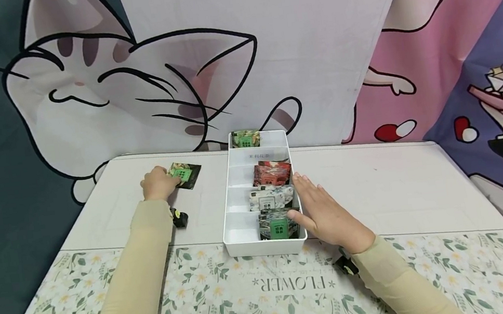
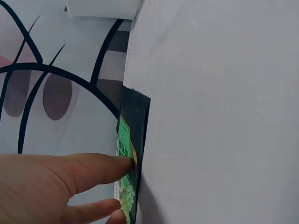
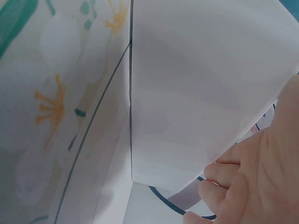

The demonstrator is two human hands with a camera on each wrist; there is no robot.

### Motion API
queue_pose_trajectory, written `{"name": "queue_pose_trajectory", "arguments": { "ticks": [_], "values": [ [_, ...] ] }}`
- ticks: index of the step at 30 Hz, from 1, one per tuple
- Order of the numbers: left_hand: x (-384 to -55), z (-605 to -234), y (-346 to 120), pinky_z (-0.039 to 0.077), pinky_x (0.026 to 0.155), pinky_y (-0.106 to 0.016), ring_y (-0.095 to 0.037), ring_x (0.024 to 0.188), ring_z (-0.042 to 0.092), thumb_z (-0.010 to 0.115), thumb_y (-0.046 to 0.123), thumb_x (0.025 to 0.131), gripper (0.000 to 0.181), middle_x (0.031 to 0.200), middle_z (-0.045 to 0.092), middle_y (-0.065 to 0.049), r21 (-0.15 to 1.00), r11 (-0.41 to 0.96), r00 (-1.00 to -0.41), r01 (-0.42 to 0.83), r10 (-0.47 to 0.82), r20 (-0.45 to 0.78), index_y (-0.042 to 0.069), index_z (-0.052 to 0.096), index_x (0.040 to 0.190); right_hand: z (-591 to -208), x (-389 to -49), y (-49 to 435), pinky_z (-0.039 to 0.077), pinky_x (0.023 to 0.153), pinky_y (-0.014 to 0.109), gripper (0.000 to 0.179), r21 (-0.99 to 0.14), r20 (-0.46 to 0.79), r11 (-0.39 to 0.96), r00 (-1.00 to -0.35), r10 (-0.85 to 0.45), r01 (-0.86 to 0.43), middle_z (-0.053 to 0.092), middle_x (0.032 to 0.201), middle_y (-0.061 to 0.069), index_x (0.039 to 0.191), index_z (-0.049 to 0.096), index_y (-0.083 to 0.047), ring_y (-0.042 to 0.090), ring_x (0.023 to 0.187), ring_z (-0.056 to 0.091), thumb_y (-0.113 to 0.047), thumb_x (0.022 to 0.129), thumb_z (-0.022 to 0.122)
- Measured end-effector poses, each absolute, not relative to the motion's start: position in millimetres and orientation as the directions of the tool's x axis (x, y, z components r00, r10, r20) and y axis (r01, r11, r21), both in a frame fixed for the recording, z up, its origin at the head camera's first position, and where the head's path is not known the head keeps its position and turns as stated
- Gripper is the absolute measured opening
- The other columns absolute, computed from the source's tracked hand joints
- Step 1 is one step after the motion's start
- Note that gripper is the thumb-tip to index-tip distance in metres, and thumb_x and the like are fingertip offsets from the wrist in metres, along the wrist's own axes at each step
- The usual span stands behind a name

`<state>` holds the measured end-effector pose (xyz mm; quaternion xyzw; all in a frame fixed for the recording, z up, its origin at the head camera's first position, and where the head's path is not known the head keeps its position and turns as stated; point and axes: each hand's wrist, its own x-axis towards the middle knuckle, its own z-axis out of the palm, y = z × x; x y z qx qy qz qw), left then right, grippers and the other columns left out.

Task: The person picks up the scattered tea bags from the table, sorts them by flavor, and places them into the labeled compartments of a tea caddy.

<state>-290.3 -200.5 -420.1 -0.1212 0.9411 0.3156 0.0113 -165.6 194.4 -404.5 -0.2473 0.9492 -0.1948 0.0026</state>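
Observation:
In the head view my left hand (image 1: 159,183) is at a green-and-black tea sachet (image 1: 186,174) on the table's left side. The left wrist view shows a finger of that hand on the face of the sachet (image 2: 132,121), with other fingertips at its near end; the hand pinches it there. A white divided tray (image 1: 236,227) stands mid-table. My right hand (image 1: 329,215) rests along the tray's right side with fingers extended and the thumb over the rim. In the right wrist view those fingers lie along the white tray wall (image 3: 201,93).
Tray compartments hold a green sachet (image 1: 245,139) at the back, then red sachets (image 1: 272,174), pale grey sachets (image 1: 272,198) and dark green sachets (image 1: 279,226) towards the front. A flowered strip (image 1: 230,290) crosses the table's front. A cartoon cloth (image 1: 310,24) hangs behind.

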Motion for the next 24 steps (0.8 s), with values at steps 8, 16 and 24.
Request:
{"name": "queue_pose_trajectory", "arguments": {
  "ticks": [8,16,24],
  "values": [
    [-293.5,-420.9,-202.9,0.047,0.104,-0.056,-0.049,0.121,0.054,0.062,0.014,0.095,0.050,0.132,0.057,-0.033,0.674,0.697,-0.967,-0.245,-0.226,-0.117,-0.013,0.053,0.136,-404.2,-165.5,194.2,0.016,0.124,0.060,0.082,-0.369,0.107,0.799,-0.876,-0.470,-0.474,0.011,0.168,0.018,0.161,0.012,0.002,0.039,0.154,0.013,-0.050,0.107,0.044],
    [-295.3,-417.5,-203.2,0.052,0.095,-0.045,-0.036,0.112,0.058,0.057,0.011,0.094,0.047,0.128,0.060,-0.026,0.779,0.576,-0.967,-0.248,-0.201,-0.158,-0.005,0.056,0.138,-405.0,-166.4,194.6,0.015,0.124,0.059,0.081,-0.369,0.098,0.801,-0.877,-0.471,-0.472,0.010,0.169,0.017,0.162,0.012,0.001,0.037,0.155,0.011,-0.050,0.107,0.044],
    [-296.6,-415.4,-201.5,0.060,0.085,-0.027,-0.015,0.087,0.063,0.053,0.009,0.102,0.044,0.116,0.059,-0.017,0.906,0.361,-0.972,-0.223,-0.150,-0.179,-0.001,0.050,0.145,-403.9,-165.6,194.6,0.014,0.124,0.058,0.082,-0.373,0.095,0.801,-0.878,-0.469,-0.468,0.010,0.169,0.017,0.161,0.011,0.001,0.038,0.154,0.011,-0.050,0.107,0.044]
  ]
}}
